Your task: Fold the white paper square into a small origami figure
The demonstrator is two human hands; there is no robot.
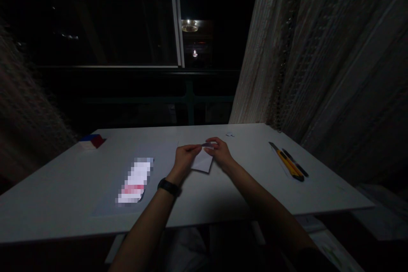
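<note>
A small folded piece of white paper is held just above the white table, near its middle. My left hand pinches the paper's upper left edge with closed fingers; a dark watch sits on that wrist. My right hand grips the upper right edge, fingers curled over it. Both hands meet at the paper's top, where a thin dark line shows.
A yellow utility knife and a dark pen lie at the right of the table. A blurred white and red pack lies left of my hands. A red and blue block sits at the far left corner. Curtains hang at right.
</note>
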